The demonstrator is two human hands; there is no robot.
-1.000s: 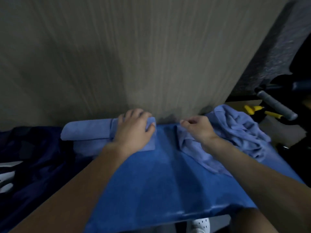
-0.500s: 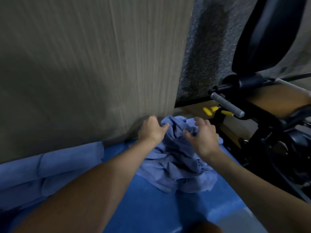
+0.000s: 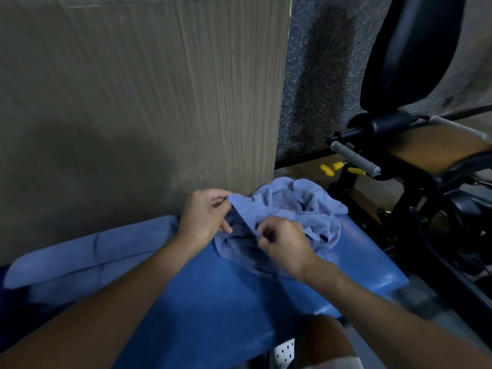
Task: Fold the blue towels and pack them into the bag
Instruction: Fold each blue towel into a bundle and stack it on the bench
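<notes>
Crumpled towel (image 3: 306, 209) lies heaped at the far right end of the blue bench (image 3: 213, 302), against the foot of the wood-grain panel (image 3: 159, 102); left hand (image 3: 205, 217) pinches one raised corner between thumb and curled fingers; right hand (image 3: 285, 243) pinches the same edge lower down, fingers curled tight; the edge between them runs taut, slanting from far left to near right; folded towels (image 3: 80, 257) lie at the bench's left end, long axis left to right along the panel.
</notes>
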